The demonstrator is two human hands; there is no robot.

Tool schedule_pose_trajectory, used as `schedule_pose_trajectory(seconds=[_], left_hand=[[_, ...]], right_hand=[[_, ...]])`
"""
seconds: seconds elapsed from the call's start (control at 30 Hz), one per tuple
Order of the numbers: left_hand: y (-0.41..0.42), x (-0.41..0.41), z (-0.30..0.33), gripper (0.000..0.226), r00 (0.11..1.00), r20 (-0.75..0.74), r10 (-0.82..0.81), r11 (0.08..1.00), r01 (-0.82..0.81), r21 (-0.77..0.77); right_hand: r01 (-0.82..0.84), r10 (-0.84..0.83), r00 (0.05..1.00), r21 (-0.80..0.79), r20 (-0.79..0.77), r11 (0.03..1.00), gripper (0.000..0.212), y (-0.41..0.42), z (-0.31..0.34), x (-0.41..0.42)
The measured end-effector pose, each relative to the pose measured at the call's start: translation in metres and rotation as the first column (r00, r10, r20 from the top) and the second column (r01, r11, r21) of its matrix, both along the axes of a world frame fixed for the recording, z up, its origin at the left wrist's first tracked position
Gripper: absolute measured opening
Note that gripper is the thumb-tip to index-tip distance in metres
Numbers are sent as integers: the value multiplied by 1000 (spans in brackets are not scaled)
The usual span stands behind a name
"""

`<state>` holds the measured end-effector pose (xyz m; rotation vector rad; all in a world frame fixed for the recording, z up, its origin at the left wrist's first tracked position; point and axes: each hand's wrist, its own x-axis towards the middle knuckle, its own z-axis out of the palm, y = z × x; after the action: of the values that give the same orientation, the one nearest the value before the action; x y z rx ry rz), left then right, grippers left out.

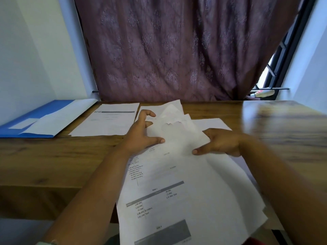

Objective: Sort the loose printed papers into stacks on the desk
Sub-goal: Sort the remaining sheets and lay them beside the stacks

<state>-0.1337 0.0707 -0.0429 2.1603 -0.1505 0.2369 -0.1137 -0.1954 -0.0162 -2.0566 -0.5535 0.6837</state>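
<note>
Holding a loose bundle of printed papers [185,183] in the middle of the frame, I have both hands on it. My left hand [141,133] lies along its left edge with the thumb pressed flat on the top sheet and the fingers spread and half curled above the page; I cannot tell whether they pinch anything underneath. My right hand [221,142] grips the right side, thumb on top and fingers curled out of sight behind the sheets. The bundle fans out toward the bottom of the frame and hangs past the front edge of the desk [44,156], with a few bent corners rising at its far end.

Sorting looks barely begun. One stack [108,121] with a dark header bar lies left of centre, and another sheet or two [212,123] lie flat beneath and beyond my hands, possibly a second stack, though the blur there makes that uncertain. A blue folder [26,128] sits at the left edge, apart from the stack, with a white sheet on it. Most of the pages are in my grip, so nearly all the sorting is left.
</note>
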Motion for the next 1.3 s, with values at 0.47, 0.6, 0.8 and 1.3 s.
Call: schedule_pose_trajectory(seconds=[0.47, 0.6, 0.8, 1.3], left_hand=[[-29, -44, 59, 34, 993, 118, 31, 838, 39, -545], [-59, -49, 82, 20, 918, 328, 223, 880, -45, -472], [-78, -48, 80, 22, 724, 615, 312, 920, -70, -385], [-78, -25, 44, 17, 807, 528, 264, 963, -253, -95]], right_hand=[[389, -706, 707, 816, 31, 426, 14, -13, 52, -32], [340, -776, 553, 769, 303, 542, 54, -9, 77, -48], [255, -809, 322, 779, 491, 574, 67, -6, 78, -52], [308, -775, 206, 712, 597, 631, 48, -6, 23, -21]])
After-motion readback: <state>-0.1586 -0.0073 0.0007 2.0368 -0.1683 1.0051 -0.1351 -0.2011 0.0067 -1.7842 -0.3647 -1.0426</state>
